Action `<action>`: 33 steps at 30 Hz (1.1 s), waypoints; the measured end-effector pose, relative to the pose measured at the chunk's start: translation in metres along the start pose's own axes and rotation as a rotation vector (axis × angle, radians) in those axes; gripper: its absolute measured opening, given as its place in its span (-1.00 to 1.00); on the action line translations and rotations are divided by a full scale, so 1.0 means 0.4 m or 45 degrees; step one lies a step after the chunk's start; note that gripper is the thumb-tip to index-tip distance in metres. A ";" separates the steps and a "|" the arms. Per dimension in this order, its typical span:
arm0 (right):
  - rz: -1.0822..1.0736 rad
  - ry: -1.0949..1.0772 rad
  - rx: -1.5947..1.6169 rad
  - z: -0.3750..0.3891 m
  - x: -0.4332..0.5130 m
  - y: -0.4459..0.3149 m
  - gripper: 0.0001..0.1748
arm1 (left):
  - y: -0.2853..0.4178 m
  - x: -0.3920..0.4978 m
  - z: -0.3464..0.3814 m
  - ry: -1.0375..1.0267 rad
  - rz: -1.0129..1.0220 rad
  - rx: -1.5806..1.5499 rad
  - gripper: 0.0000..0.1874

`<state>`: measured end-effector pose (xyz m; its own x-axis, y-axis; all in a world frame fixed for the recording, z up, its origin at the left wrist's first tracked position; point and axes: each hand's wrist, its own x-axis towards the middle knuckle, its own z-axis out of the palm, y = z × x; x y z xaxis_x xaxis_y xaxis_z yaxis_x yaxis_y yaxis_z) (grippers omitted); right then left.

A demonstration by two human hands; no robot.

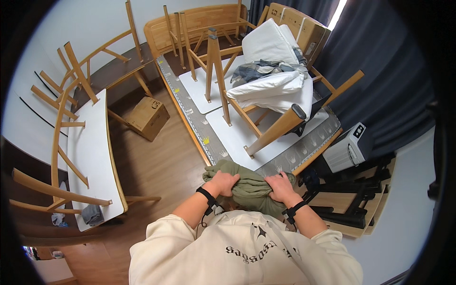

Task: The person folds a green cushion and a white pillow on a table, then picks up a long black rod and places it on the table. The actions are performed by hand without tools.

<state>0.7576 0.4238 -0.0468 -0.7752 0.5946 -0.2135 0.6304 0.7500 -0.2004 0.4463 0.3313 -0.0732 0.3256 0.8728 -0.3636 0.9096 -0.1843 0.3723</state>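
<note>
An olive-green cloth (249,183), bunched and wrinkled, hangs before my body at the near corner of a wooden bed. On its left part, my left hand (223,182) grips the fabric. My right hand (281,187) grips its right part, fingers curled into the folds. Beyond the cloth, upturned tables with wooden legs (217,71) and white tops (233,137) lie on the grey patterned mattress (285,160). White bedding (274,87) and a grey-blue plaid cloth (256,69) are heaped over the table legs.
Another upturned white table (89,142) stands at the left, a grey cloth (92,214) on its near end. A cardboard box (148,117) sits on the wooden floor. To the right are a grey-white appliance (345,149), black metal frames (345,213) and wooden boards (379,210). A large carton (299,26) stands by the curtain.
</note>
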 end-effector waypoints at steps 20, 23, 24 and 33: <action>-0.595 -0.044 0.014 -0.052 0.233 0.088 -0.29 | 0.071 -0.091 0.014 0.174 -0.495 -0.083 -0.33; -0.673 -0.072 -0.006 -0.043 0.259 0.104 -0.30 | 0.105 -0.089 0.030 0.172 -0.586 -0.111 -0.32; -0.702 -0.085 0.011 -0.041 0.265 0.111 -0.30 | 0.118 -0.089 0.036 0.160 -0.618 -0.123 -0.32; -0.834 -0.141 0.049 -0.015 0.278 0.179 -0.35 | 0.214 -0.048 0.107 0.251 -0.764 -0.116 -0.36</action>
<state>0.7164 0.5454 -0.0790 -0.9910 -0.0158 -0.1327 0.0327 0.9341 -0.3554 0.5288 0.2792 -0.0711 -0.2952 0.8805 -0.3709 0.8907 0.3941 0.2267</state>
